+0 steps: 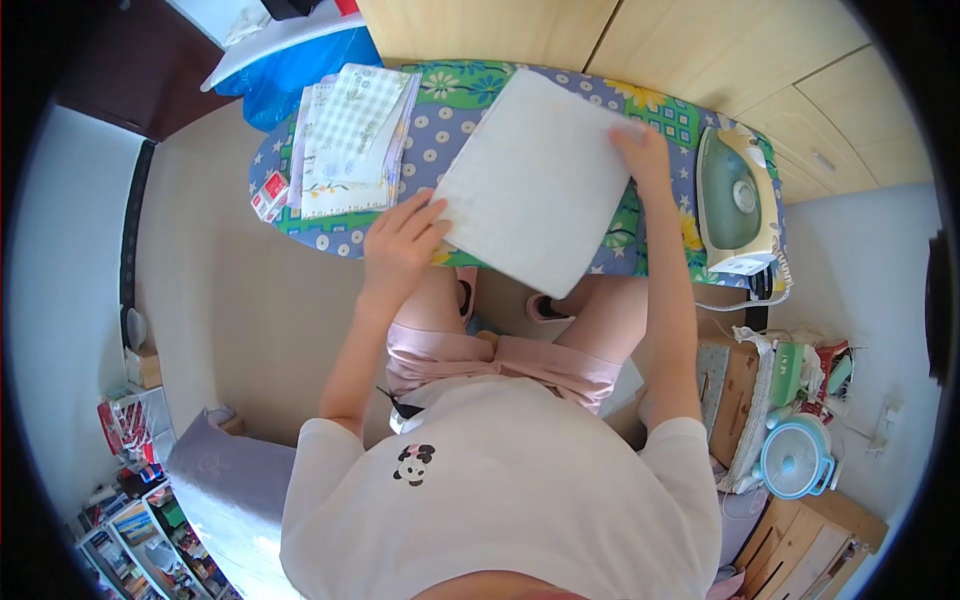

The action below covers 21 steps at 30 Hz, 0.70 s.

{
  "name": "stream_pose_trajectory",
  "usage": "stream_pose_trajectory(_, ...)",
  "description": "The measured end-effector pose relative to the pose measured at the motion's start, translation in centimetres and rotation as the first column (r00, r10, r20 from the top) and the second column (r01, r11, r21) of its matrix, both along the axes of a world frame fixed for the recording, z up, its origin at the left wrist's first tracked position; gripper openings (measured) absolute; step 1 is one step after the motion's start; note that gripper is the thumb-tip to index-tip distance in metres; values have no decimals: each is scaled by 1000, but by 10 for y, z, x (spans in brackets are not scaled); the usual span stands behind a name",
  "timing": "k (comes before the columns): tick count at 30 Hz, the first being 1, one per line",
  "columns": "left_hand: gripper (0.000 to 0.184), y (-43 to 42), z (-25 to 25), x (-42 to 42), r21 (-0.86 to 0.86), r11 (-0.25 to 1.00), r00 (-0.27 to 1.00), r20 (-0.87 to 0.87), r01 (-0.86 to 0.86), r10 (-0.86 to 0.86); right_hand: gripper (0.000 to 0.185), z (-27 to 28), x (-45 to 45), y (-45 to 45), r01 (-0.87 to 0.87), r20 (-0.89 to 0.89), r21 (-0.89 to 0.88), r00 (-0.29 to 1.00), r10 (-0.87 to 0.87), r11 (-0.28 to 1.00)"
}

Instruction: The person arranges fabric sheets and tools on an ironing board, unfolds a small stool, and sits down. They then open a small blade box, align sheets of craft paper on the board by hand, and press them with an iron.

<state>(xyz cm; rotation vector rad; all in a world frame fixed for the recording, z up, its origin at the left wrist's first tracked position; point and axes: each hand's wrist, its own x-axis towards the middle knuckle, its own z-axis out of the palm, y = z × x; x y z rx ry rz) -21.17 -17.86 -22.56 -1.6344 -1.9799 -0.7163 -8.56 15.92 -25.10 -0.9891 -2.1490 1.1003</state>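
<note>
A large white rectangular sheet (pixel 540 180) lies at a slant over the patterned ironing board (pixel 432 150), its near corner sticking out past the front edge. Whether it is cloth or paper I cannot tell. My left hand (pixel 400 245) grips its left edge with fingers bent. At its upper right edge, my right hand (pixel 640 155) holds it with the fingers closed on the rim. A cream and green iron (pixel 735 195) rests on the board to the right of my right hand. Left of the sheet lies a stack of printed papers or fabrics (pixel 350 140) with checked and floral patterns.
A small red and white box (pixel 270 196) sits at the board's left end. Behind the board stand wooden cabinets (pixel 700 45), and a blue plastic bag (pixel 300 75) hangs at the back left. The iron's cord (pixel 745 303) trails off the right side. A lidded blue pot (pixel 795 457) stands lower right.
</note>
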Motion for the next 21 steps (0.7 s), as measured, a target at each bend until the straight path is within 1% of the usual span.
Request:
stream_pose_trajectory(1,20,0,2,-5,-47,998,999,-4,-52,52,31,4,14,-9,-10,-15,-49,1000,9,999)
stream_pose_trajectory(2,20,2,2,-11,-39,998,999,-6,-47,47,28,8,31,-21,-21,-29,-99,999,18,995)
stream_pose_trajectory(4,21,9,2,-21,-121,978,980,81,-172,182,25,19,60,-48,-2,-74,-297,997,-21,955)
stream_pose_trajectory(5,21,12,3,-22,-116,980,982,81,-163,173,24,13,74,-58,-4,-106,-354,994,-36,935)
stream_pose_trajectory(6,22,16,5,-23,-110,972,962,153,-210,225,23,9,84,-67,-7,-140,-409,989,-55,912)
stream_pose_trajectory(7,24,20,6,-22,-110,961,935,226,-253,272,23,9,93,-73,6,-142,-406,987,-70,914)
stream_pose_trajectory(8,24,24,5,-20,-106,966,940,226,-238,256,26,14,97,-83,2,-191,-452,976,-100,892)
stream_pose_trajectory(9,28,27,5,-16,-32,974,877,430,-223,214,29,17,100,-88,-4,-239,-498,962,-133,867)
stream_pose_trajectory(10,35,30,4,-12,40,975,775,613,-220,150,29,17,103,-89,12,-240,-496,959,-151,868)
stream_pose_trajectory(11,35,33,-3,-7,44,978,779,612,-202,134,31,18,105,-90,23,-230,-487,961,-154,873)
stream_pose_trajectory(12,41,34,-13,-2,206,959,532,843,-195,-73,33,19,107,-90,31,-221,-476,963,-154,879)
stream_pose_trajectory(13,49,34,-20,4,348,905,217,929,-245,-299,33,20,106,-90,40,-223,-472,961,-163,881)
stream_pose_trajectory(14,49,34,-15,11,353,905,217,927,-239,-305,35,21,103,-91,132,-184,-292,964,-191,947)
stream_pose_trajectory(15,58,34,-5,20,334,917,227,931,-217,-286,37,21,102,-89,210,-151,-97,963,-223,973)
stream_pose_trajectory(16,68,34,1,25,313,929,237,935,-198,-265,37,17,101,-84,210,-155,-95,963,-223,973)
stream_pose_trajectory(17,68,35,0,23,315,928,240,934,-199,-266,37,11,99,-80,200,-149,201,974,-172,959)
stream_pose_trajectory(18,70,35,-2,19,206,967,373,918,-150,-138,37,6,98,-77,172,-129,478,984,-125,861)
stream_pose_trajectory(19,72,35,-5,15,86,989,503,864,-118,-15,37,1,100,-76,171,-133,477,984,-122,862)
stream_pose_trajectory(20,72,38,-8,9,87,989,507,862,-119,-14,39,0,103,-78,153,-72,365,988,-136,918)
stream_pose_trajectory(21,73,42,-11,2,92,993,586,810,-76,-30,41,0,106,-80,141,-10,246,990,-143,959)
